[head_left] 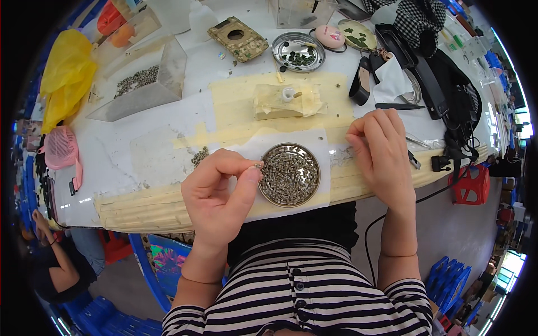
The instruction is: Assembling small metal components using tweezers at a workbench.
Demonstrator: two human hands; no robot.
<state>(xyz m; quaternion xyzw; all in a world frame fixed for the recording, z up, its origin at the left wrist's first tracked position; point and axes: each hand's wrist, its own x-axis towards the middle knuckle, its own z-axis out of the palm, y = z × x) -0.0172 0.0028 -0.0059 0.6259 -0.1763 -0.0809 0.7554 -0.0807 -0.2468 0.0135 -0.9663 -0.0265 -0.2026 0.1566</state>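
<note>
Between the thumb and forefinger of my left hand [216, 193] is a tiny silvery metal piece [259, 165], too small for its exact kind to show. That pinch sits at the left rim of a round metal dish [318, 178], which holds many small silvery cylindrical pieces [288, 176]. My right hand [386, 157] lies to the right of the dish on the table, its fingers loosely bent and somewhat apart, with nothing visible in them. Beyond the dish stands a taped block [269, 103] bearing a small white cup-like part [288, 94] with a short tan stub beside it.
A clear bin [174, 73] of metal pieces stands at the far left, near a yellow bag [70, 73]. Further back are a camouflage-patterned model hull [238, 39] and a dish of green parts [298, 51]. Rightward lie a black strap [361, 81] and a cutter knife [413, 160].
</note>
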